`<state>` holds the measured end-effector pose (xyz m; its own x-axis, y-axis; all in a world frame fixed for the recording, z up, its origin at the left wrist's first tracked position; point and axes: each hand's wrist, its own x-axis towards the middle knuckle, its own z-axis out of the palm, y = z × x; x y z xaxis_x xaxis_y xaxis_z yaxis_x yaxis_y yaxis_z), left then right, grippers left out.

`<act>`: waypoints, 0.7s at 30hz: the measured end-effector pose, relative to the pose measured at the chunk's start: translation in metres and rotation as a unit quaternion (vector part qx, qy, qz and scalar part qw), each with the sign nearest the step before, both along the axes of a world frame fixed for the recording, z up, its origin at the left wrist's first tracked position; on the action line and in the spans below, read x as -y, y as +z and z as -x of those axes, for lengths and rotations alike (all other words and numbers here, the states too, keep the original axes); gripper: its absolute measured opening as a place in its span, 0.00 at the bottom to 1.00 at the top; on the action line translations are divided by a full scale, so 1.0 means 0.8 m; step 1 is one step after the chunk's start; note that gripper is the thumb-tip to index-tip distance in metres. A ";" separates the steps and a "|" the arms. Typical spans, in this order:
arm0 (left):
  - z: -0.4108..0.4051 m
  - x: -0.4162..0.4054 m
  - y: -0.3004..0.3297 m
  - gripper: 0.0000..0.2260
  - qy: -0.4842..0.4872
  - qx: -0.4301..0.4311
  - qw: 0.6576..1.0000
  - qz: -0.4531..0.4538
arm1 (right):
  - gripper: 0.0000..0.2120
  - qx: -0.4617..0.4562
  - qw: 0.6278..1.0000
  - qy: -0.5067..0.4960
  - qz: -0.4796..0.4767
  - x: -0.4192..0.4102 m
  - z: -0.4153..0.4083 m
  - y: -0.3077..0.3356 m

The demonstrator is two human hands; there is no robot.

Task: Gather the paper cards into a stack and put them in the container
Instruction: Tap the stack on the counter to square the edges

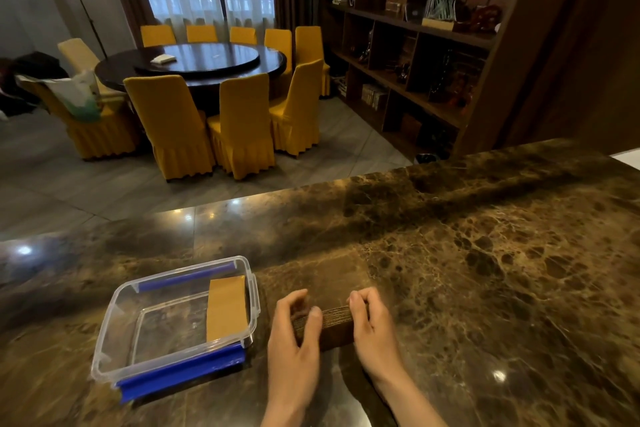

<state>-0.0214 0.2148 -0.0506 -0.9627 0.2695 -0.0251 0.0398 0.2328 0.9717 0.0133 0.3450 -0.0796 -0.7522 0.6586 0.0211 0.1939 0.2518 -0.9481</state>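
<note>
A thick stack of brown paper cards [335, 326] stands on edge on the marble counter, near its front. My left hand [294, 340] grips its left end and my right hand [369, 326] grips its right end. Left of my hands sits a clear plastic container [117, 322] with blue clips. One stack of tan cards [227, 308] lies inside it against the right wall.
The dark marble counter [467, 270] stretches far to the right and back. Beyond its far edge are a round dining table [194, 62] with yellow chairs and a wooden bookshelf [433, 45] at the right.
</note>
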 end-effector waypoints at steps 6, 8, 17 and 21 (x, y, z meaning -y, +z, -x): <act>0.002 -0.039 0.007 0.09 0.116 0.033 0.991 -0.058 | 0.16 -0.016 0.999 -0.015 0.045 -0.003 0.002 0.000; 0.004 -0.044 0.011 0.10 0.115 0.025 0.992 -0.053 | 0.17 -0.028 0.998 -0.027 0.057 -0.005 0.002 0.007; 0.002 -0.050 0.003 0.14 0.127 0.041 0.990 -0.052 | 0.13 -0.034 0.998 -0.052 0.009 -0.011 -0.005 -0.003; 0.002 -0.051 0.002 0.11 0.150 0.060 0.985 -0.065 | 0.17 -0.032 0.998 -0.050 0.014 -0.012 -0.005 -0.002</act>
